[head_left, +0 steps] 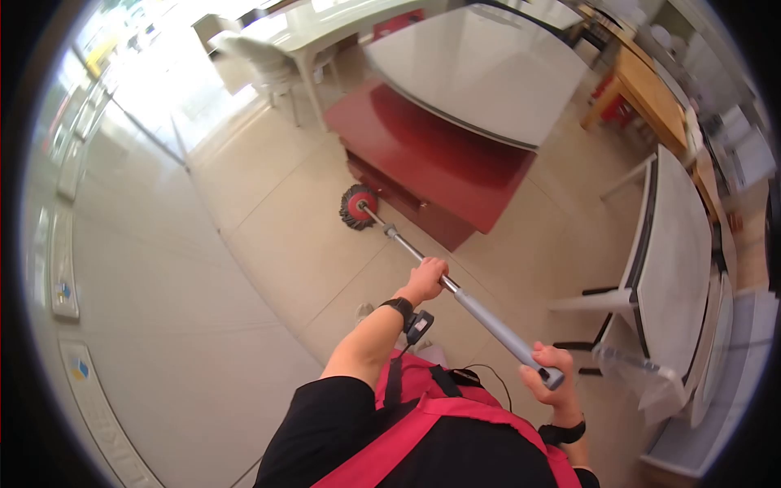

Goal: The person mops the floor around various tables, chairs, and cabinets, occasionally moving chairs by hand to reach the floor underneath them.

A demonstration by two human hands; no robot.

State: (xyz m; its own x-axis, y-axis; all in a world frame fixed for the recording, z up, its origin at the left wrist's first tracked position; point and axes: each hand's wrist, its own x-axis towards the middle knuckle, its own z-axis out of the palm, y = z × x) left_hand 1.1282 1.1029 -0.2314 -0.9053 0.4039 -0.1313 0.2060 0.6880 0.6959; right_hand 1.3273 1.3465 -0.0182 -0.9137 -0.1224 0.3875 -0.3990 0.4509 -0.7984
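A mop point(496, 325) with a grey grip and metal pole runs diagonally across the view. Its round head point(358, 207), a red disc ringed with dark strands, is at the floor beside the base of a dark red cabinet point(439, 163). My left hand point(427, 279) is closed round the metal pole about midway along. Lower down, my right hand point(555, 376) wraps the end of the grey grip, thumb lying along it. Both wrists wear dark bands, and a small black device hangs by the left one.
A pale glossy tabletop point(488, 69) rests above the red cabinet. To the right, light tabletops point(671, 260) stand on edge with their legs sticking out. A wooden table point(647, 93) is behind them. White chairs point(260, 65) stand at the back left, and a large pale panel point(171, 285) fills the left side.
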